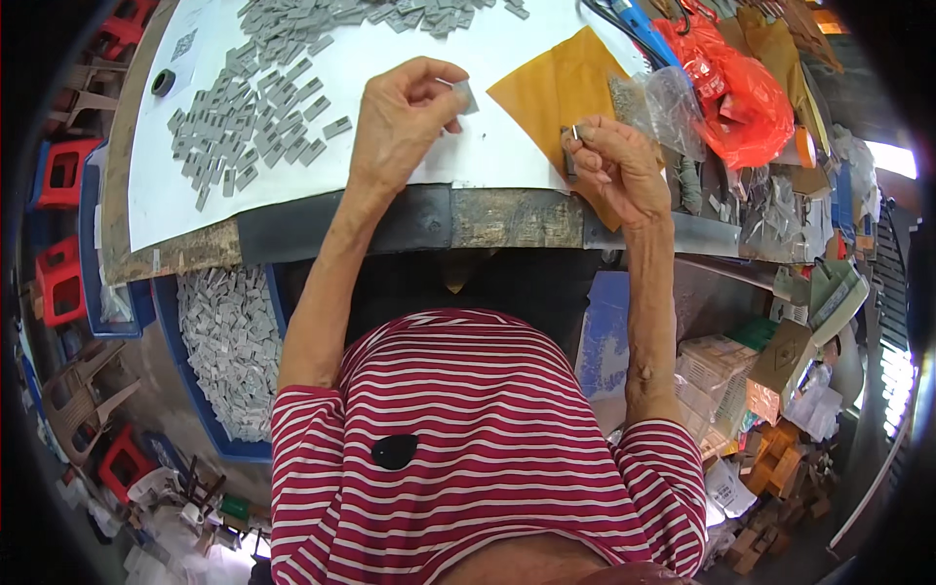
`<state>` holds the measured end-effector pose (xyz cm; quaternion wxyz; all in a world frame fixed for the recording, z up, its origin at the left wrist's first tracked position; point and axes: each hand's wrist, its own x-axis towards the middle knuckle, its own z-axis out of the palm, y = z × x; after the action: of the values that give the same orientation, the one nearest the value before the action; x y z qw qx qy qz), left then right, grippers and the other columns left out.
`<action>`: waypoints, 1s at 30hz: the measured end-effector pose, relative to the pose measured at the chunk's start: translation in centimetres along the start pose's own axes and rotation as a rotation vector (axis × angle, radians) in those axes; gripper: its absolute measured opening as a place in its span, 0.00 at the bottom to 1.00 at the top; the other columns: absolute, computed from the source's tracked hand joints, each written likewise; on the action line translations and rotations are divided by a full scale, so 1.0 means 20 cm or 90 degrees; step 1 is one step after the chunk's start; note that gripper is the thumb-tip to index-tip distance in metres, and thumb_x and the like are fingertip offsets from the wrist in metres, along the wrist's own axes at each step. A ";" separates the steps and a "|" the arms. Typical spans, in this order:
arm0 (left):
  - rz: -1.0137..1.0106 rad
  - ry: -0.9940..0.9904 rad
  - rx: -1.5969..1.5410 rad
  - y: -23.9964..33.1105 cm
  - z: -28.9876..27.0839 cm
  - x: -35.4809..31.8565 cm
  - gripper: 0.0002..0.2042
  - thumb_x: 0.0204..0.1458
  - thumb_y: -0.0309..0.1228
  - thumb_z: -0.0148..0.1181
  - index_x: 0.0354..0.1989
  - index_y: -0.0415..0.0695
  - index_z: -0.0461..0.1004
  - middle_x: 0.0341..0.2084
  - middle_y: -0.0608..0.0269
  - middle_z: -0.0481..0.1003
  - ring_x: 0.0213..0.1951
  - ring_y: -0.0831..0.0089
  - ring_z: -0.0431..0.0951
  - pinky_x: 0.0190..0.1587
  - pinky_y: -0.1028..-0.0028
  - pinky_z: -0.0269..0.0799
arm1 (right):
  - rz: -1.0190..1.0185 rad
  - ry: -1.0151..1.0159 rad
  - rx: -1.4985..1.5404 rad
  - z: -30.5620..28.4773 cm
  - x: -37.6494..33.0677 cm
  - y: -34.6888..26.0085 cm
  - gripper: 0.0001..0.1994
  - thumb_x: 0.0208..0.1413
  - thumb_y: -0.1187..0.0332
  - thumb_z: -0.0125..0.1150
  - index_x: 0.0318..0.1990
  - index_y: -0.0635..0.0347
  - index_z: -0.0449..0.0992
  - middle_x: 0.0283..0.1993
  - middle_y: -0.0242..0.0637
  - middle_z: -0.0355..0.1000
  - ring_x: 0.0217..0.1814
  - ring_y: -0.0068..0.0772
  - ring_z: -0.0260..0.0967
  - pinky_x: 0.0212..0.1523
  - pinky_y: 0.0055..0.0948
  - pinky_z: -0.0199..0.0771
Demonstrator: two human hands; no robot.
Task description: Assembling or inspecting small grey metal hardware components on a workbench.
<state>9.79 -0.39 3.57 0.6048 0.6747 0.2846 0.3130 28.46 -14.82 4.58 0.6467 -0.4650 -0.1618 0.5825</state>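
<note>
At the far left, red plastic stools (66, 174) stand on the floor beside the workbench (487, 219), and below its edge a blue bin (200, 409) holds a heap of small grey rectangular pieces. On the bench, a white sheet (322, 166) carries a scatter of loose grey pieces (258, 112), with a small dark ring (163, 82) lying near its upper left corner. Your left hand (405, 112) is raised over the white sheet, thumb and fingertips pinched on 1 grey piece (466, 96), which is held clear of the surface just above the sheet's right part. To its right lies an orange-brown paper sheet (546, 88), overlapping the white one. Your right hand (614, 161) sits at the bench's front edge, over the lower corner of that paper, fingers curled and closed on a small metal part (575, 132) that shows only as a bright tip between thumb and forefinger; its shape is too small to tell. Just beyond this hand, a clear plastic bag (663, 102) of small items rests on the bench, and a red plastic bag (746, 93) lies crumpled beside it. At the far right, cardboard boxes (780, 361) and packets are stacked below bench level. Your 2 hands are near each other but apart.
</note>
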 end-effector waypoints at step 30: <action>-0.121 -0.010 -0.184 0.01 0.07 -0.29 0.09 0.51 0.24 0.48 0.37 0.37 0.73 0.21 0.68 0.71 0.22 0.86 0.67 0.26 0.85 0.64 | -0.125 0.063 -0.178 0.32 -0.07 0.31 0.02 0.45 0.79 0.55 0.29 0.66 0.71 0.20 0.30 0.67 0.17 0.14 0.59 0.16 0.12 0.57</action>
<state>7.15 -5.80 3.12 0.7246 0.5532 0.2943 0.2868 19.60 -14.16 3.41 0.6367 -0.5604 -0.2541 0.4647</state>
